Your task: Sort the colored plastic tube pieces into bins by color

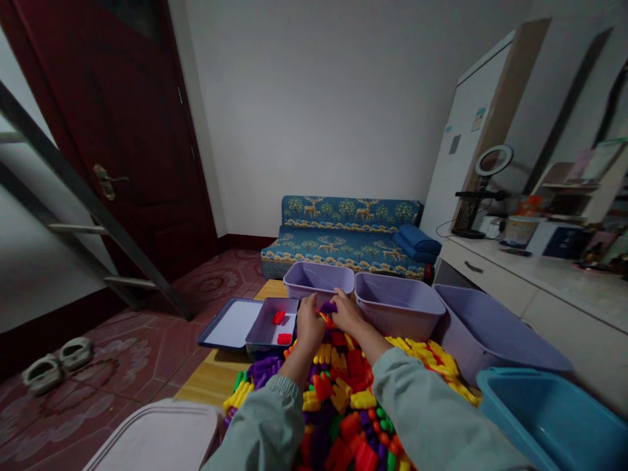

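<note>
My right hand [347, 315] pinches a small purple toy block [328, 307] above the far end of a pile of plastic building blocks [343, 366]. Close beside it, my left hand [310, 323] has its fingers curled together, and what they hold, if anything, I cannot make out. The pile under both forearms mixes red, yellow, purple, orange and green pieces. Left of my left hand stands a shallow box [265, 333] with red blocks [284, 339] inside.
Lilac bins [318, 269], [400, 317] line the table's far edge. Another lilac bin [471, 347] and a blue bin [495, 392] stand at the right. A white lid [157, 438] lies front left. A patterned sofa [338, 245] is behind.
</note>
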Demonstrator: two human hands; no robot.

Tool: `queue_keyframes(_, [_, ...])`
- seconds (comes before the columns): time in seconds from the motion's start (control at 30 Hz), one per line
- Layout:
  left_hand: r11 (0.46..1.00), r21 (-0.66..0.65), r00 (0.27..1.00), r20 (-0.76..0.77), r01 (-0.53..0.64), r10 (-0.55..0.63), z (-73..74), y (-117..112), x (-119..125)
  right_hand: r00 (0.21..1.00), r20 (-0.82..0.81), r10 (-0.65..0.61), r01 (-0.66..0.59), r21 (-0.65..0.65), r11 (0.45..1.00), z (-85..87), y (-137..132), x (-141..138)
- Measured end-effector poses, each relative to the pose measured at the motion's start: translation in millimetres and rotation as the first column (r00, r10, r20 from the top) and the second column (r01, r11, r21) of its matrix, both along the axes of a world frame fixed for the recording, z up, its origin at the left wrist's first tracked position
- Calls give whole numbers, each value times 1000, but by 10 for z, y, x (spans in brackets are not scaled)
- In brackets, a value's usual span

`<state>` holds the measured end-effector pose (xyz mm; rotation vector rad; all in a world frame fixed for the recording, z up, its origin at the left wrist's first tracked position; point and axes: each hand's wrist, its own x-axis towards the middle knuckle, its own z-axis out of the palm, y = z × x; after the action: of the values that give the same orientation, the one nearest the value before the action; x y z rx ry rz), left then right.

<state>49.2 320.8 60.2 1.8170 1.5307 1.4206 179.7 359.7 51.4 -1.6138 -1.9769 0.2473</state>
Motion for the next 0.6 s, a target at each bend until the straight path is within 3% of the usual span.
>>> queue_keyframes(0.13, [999, -5, 923, -383, -38, 33, 70, 255, -110, 1000, -24, 4, -4, 29, 1000, 0, 13, -3])
queue_keyframes(0.23, [997, -62, 835, -550, -41, 0, 110, 386, -146, 999, -32, 18, -17, 46, 999, 13, 3, 2])
queue_keyframes(0.37, [990, -140, 798, -598, -10, -76, 52, 543, -139, 997, -46, 68, -65, 65, 996, 20, -56, 22])
queue_keyframes(0.6, [985, -172, 818, -568, -3, -96, -196, 576, -91, 987, -147, 72, -62, 74, 995, 58, -211, 83])
